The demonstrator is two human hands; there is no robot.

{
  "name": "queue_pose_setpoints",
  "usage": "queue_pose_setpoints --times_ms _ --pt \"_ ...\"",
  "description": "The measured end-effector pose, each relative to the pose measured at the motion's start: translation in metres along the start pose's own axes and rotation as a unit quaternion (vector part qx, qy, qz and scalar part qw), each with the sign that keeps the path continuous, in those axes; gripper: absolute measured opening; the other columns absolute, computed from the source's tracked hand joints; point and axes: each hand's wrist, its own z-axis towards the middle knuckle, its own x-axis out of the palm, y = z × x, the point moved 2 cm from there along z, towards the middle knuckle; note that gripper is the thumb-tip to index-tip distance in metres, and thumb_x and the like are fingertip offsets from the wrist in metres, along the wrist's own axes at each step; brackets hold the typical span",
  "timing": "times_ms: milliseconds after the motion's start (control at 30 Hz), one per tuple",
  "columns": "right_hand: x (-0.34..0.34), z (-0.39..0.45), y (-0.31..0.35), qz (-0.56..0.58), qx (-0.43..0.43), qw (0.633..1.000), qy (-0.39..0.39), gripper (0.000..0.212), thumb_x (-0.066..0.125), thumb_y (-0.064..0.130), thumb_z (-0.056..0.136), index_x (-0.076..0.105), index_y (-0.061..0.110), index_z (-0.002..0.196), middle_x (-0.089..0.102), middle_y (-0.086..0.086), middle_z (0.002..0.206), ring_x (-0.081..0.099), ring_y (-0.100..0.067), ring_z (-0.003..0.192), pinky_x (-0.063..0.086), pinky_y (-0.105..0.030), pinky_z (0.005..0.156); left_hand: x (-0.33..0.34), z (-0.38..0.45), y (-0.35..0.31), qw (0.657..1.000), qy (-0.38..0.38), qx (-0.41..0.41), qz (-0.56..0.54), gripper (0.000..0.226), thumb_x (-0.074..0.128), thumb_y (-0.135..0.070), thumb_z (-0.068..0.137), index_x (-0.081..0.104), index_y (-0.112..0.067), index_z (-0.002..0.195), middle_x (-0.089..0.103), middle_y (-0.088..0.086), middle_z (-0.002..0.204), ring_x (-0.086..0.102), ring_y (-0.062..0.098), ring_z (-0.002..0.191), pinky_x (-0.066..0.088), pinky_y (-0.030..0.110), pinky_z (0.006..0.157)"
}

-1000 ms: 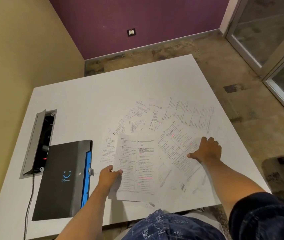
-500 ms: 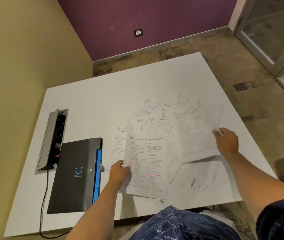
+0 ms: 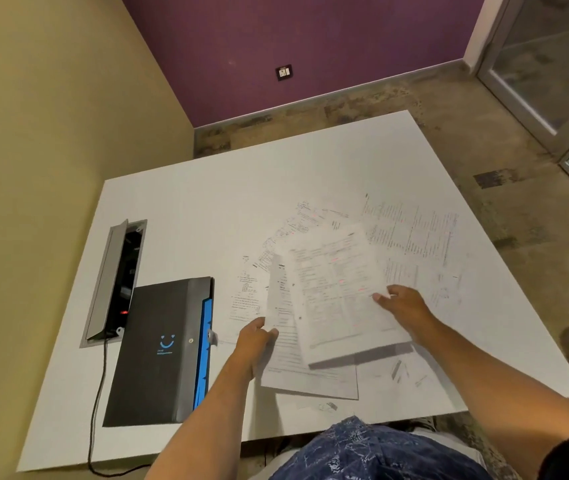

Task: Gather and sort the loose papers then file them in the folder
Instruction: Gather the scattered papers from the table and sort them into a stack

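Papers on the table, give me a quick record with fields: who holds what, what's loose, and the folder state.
left hand: grips a sheet by its left edge
right hand: holds a second sheet raised above the first
loose papers: still spread flat on the table, beyond and right of the hands
folder: black with blue edge, closed, lying left of the papers
filed so far: nothing visibly in the folder
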Motion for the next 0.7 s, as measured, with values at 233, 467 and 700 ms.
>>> queue_pose_setpoints --times_ms 233,467,700 --pt "0.046 -0.009 -0.011 -0.087 0.054 0.989 0.109 0.034 0.067 0.019 0.101 0.056 0.017 0.069 0.062 0.004 0.055 0.056 -0.004 0.037 0.036 -0.014 0.037 0.012 -0.005 -0.009 0.985 0.057 -0.039 -0.158 0.031 0.045 -0.01 0.105 0.072 -0.004 0.12 0.072 0.021 0.125 0.067 0.036 0.122 0.058 0.044 0.097" --pt "0.053 -0.021 -0.005 0.054 0.068 0.98 0.18 0.013 0.076 0.016 0.094 0.074 0.013 0.107 0.082 0.005 0.093 0.079 -0.009 0.083 0.059 -0.023 0.068 0.011 -0.007 -0.016 0.986 0.076 -0.038 -0.146 0.035 0.062 -0.026 0.099 0.075 0.0 0.119 0.064 0.026 0.103 0.07 0.042 0.106 0.061 0.051 0.087" --pt "0.056 -0.023 0.009 0.117 0.065 0.972 0.192 0.039 0.078 0.009 0.09 0.069 0.015 0.127 0.079 0.003 0.116 0.075 -0.02 0.108 0.06 -0.034 0.089 0.012 -0.01 -0.029 0.979 0.102 0.006 -0.176 0.029 0.056 -0.011 0.1 0.074 -0.013 0.124 0.066 0.028 0.118 0.065 0.042 0.107 0.047 0.066 0.106"
